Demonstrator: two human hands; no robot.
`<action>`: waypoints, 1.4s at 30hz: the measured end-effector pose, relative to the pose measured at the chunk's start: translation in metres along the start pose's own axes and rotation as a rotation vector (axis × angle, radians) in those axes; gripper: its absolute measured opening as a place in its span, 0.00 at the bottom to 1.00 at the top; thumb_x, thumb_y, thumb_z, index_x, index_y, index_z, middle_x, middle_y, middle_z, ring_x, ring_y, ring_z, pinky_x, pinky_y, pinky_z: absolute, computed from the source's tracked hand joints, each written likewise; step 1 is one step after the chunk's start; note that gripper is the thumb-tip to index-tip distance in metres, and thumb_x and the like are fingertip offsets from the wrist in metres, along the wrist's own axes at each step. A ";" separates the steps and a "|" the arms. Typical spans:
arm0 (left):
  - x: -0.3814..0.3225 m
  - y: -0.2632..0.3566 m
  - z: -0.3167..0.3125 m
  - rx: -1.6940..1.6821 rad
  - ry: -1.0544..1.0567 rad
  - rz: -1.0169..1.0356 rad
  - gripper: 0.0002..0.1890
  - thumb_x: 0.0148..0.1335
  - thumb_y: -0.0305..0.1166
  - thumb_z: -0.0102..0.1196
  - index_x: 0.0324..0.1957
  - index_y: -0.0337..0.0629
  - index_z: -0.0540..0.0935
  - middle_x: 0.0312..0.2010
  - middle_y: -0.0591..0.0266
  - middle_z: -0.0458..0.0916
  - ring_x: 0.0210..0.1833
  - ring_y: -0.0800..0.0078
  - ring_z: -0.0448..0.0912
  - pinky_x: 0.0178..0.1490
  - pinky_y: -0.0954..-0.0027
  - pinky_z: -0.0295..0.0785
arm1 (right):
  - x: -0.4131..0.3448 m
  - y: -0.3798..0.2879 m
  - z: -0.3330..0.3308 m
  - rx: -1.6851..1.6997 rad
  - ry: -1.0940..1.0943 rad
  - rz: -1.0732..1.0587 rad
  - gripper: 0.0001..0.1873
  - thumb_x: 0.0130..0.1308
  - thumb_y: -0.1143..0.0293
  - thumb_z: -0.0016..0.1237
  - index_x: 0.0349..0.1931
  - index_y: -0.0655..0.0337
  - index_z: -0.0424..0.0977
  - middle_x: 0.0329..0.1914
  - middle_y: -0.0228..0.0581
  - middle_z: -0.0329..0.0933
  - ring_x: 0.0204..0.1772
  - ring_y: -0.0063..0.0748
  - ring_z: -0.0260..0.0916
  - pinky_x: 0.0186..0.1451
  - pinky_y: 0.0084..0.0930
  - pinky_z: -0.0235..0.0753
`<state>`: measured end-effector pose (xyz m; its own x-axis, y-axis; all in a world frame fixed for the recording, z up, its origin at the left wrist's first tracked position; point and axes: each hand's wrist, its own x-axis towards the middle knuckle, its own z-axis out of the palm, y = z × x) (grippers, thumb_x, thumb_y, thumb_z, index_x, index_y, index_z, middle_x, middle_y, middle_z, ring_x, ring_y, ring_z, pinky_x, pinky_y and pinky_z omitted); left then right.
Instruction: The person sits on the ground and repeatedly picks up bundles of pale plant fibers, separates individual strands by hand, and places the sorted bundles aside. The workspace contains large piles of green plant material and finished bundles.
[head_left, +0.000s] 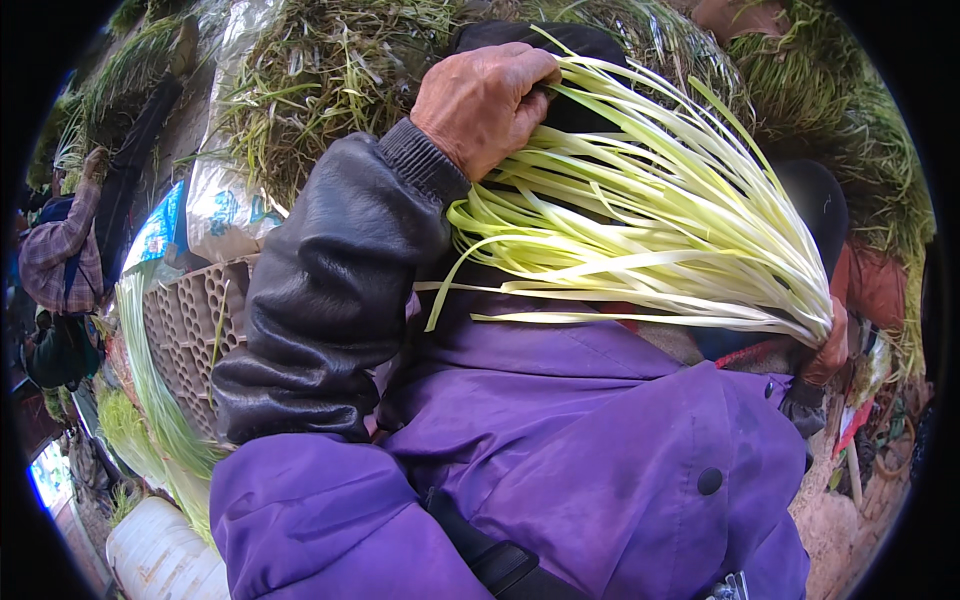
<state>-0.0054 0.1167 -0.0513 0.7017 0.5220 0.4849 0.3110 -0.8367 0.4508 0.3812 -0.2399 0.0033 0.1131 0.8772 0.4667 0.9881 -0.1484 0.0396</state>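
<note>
A fanned bunch of pale yellow and white blanched chives (660, 225) lies across my lap, above the purple jacket. Its white lower ends meet at the right, where my right hand (827, 345) grips them; part of that hand is hidden by the stalks and jacket. My left hand (487, 105), in a black leather sleeve (330, 285), reaches across to the upper side of the fan. Its fingers are closed on a few leaf ends, while the other leaf tips hang loose below its wrist.
Heaps of green and withered leaves (322, 97) lie ahead. At the left are a white plastic sack (225, 202), a brown perforated block (199, 322) and long pale green leaves (154, 375). A person in a plaid shirt (64, 251) is farther left. A white roll (165, 551) lies below.
</note>
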 end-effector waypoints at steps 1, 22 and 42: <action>0.001 0.001 -0.001 0.029 -0.004 -0.012 0.10 0.60 0.26 0.59 0.44 0.39 0.81 0.40 0.54 0.84 0.43 0.54 0.84 0.46 0.60 0.79 | 0.000 0.001 0.000 -0.003 -0.002 -0.004 0.22 0.61 0.66 0.61 0.54 0.63 0.74 0.43 0.49 0.81 0.45 0.51 0.82 0.47 0.38 0.80; -0.059 -0.038 -0.052 -0.307 -0.049 -0.329 0.15 0.66 0.31 0.59 0.54 0.45 0.82 0.51 0.54 0.82 0.54 0.55 0.81 0.59 0.61 0.76 | 0.002 0.003 -0.003 0.004 -0.022 -0.027 0.20 0.63 0.69 0.59 0.54 0.64 0.75 0.43 0.48 0.81 0.45 0.49 0.82 0.47 0.37 0.80; -0.065 0.031 -0.055 -0.128 -0.191 -0.276 0.12 0.59 0.37 0.66 0.38 0.40 0.86 0.32 0.57 0.82 0.41 0.56 0.80 0.45 0.59 0.76 | 0.003 0.002 -0.004 0.031 -0.035 -0.012 0.26 0.60 0.62 0.64 0.55 0.63 0.73 0.43 0.49 0.81 0.45 0.49 0.83 0.47 0.37 0.81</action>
<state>-0.0765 0.0660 -0.0281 0.7133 0.6752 0.1881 0.4313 -0.6344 0.6415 0.3831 -0.2396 0.0080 0.1047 0.8943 0.4351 0.9921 -0.1245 0.0172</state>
